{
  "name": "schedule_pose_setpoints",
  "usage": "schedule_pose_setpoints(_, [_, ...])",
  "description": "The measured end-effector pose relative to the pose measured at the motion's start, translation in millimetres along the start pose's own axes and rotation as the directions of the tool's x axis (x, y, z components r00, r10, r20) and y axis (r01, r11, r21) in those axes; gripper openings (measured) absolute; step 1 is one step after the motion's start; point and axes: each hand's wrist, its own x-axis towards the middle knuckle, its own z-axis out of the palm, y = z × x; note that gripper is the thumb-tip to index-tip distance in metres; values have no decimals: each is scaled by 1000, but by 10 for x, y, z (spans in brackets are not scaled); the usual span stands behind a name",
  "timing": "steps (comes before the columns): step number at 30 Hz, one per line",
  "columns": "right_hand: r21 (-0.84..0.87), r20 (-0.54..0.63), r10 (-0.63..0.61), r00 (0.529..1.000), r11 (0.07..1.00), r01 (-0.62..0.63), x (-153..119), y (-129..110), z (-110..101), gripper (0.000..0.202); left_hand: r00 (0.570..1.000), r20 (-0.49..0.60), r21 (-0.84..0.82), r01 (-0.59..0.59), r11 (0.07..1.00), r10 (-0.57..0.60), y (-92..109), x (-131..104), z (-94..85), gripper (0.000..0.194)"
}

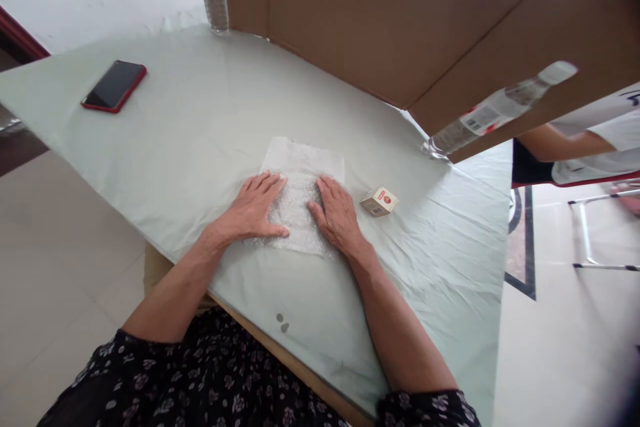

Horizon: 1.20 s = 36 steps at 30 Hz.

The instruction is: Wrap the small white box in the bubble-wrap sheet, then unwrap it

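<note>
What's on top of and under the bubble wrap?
The left hand and right hand rest on the bubble wrap. The tablecloth shows around its edges; whatever lies directly beneath is covered.

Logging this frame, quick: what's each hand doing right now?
Left hand: open, palm down at the bubble wrap's left side.
Right hand: open, palm down at its right side.
</note>
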Motion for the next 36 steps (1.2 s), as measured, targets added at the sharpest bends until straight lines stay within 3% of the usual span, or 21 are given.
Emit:
schedule_pose_setpoints(4, [0,-155,-9,988,1000,9,-24,-13,-133,43,1000,8,-9,4,1000,-4,-3,7,-9,111])
schedule_pose_setpoints(8, [-34,-305,50,951,997,-63,-63,165,-536,39,1000,0,-36,4,999,-4,-22,11,-1,110])
schedule_pose_setpoints(12, [-81,-142,265,954,957,-278,-128,531,-851,61,1000,-29,-59,-7,998,5,-34,15,7,111])
schedule_pose_setpoints(15, [-123,-23,370,929,921,-370,-165,673,-920,55,1000,-19,-53,5,999,-6,-32,20,6,114])
schedule_pose_setpoints(19, [-12,-91,344,935,938,-346,-166,493,-943,47,1000,-22,-58,6,998,-7,-35,20,3,114])
schedule_pose_setpoints(23, [125,-228,92,969,990,-65,-65,27,-812,47,999,-44,-73,-9,997,6,-40,20,13,117])
schedule_pose_setpoints(25, [141,-169,-32,985,988,57,22,-204,-666,44,999,-47,-63,-5,998,2,-37,23,22,120])
schedule_pose_setpoints(28, [106,35,-96,995,990,91,142,-413,-446,45,999,-51,-52,0,999,-3,-32,27,34,121])
schedule_pose_setpoints(31, [130,163,-100,982,988,79,185,-402,-344,56,999,-53,-62,3,998,-6,-33,30,40,120])
schedule_pose_setpoints(34, [229,140,-109,984,971,75,169,-253,-353,69,999,-50,-73,-9,997,5,-39,30,36,120])
schedule_pose_setpoints(36, [265,129,-124,984,960,86,162,-161,-372,65,999,-49,-81,-17,997,13,-41,27,29,120])
